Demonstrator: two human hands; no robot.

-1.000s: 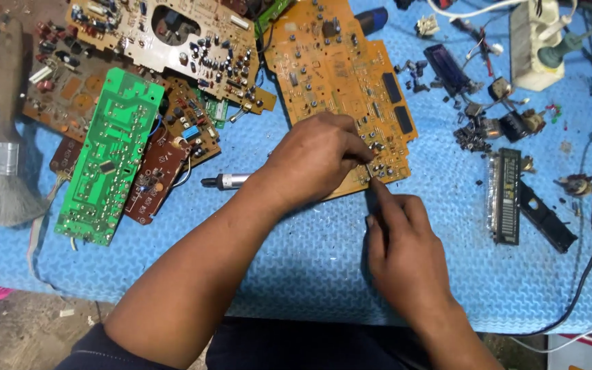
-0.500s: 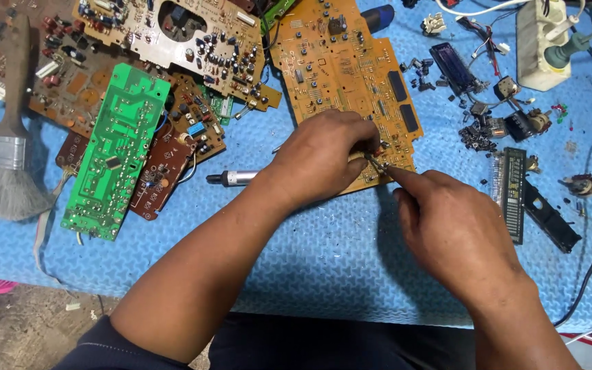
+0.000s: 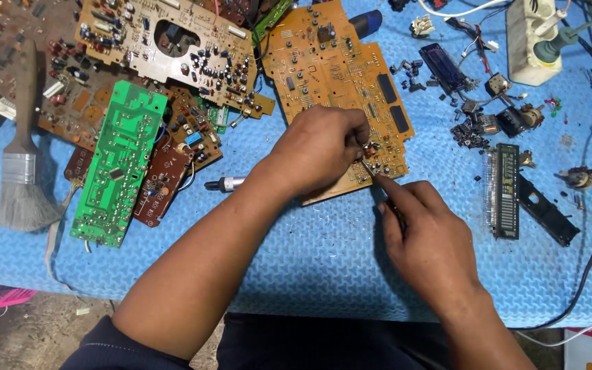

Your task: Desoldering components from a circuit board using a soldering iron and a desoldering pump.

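Pressing down on the orange circuit board (image 3: 340,75), the left hand (image 3: 320,147) is lying curled over the board's near edge, fingertips pinching at small parts there, much as it was half a second ago. The right hand (image 3: 433,243) is now sitting slightly lower and nearer the front edge of the bench than before, gripping a thin metal tool (image 3: 371,171) whose tip is touching the board just beside the left fingertips. The board itself is resting flat on the blue foam mat (image 3: 310,253), near the middle toward the back, and is not shifting between frames.

A green circuit board (image 3: 118,164) is lying at the left over brown boards, with a tan board (image 3: 173,48) studded with small black cylinders behind it. A grey-bristled brush (image 3: 22,171) is lying by the left edge. A small dark pen-like tool (image 3: 224,183) is resting between the green board and the left forearm. A long black display strip (image 3: 505,192) is lying at the right, with loose dark parts (image 3: 471,130) scattered behind it.
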